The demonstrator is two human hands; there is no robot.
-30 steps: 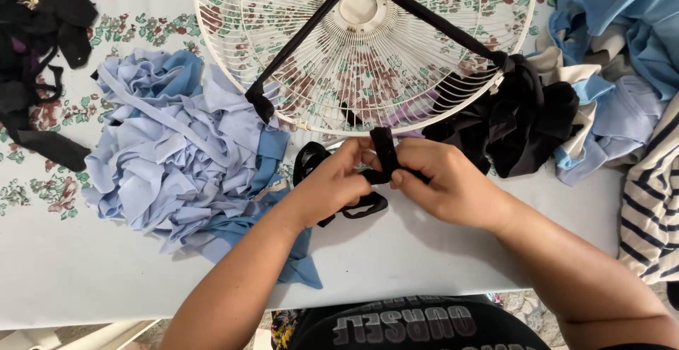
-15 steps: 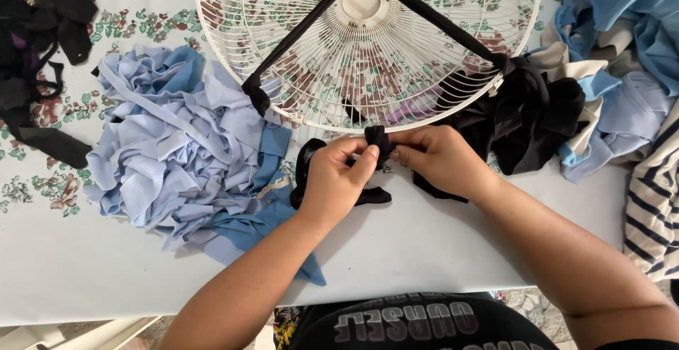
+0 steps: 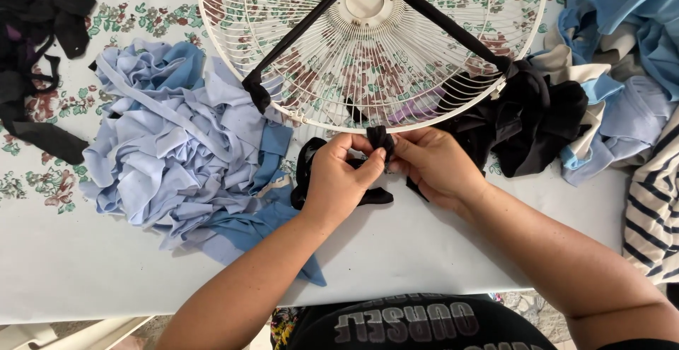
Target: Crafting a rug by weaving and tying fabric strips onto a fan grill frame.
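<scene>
Black fabric strip (image 3: 380, 140) pinched by both hands, left (image 3: 339, 180) and right (image 3: 435, 166), beside white fan grille (image 3: 368, 46).

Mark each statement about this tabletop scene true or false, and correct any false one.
1. Both hands pinch a black fabric strip at the rim of the white fan grille. True.
2. The left hand holds scissors. False: it grips only the black strip.
3. A heap of light blue fabric scraps lies left of the hands. True.
4. The fan grille is black. False: it is white, with black strips stretched across it.
5. The right hand rests flat on the striped cloth. False: it pinches the strip, well apart from that cloth.
</scene>
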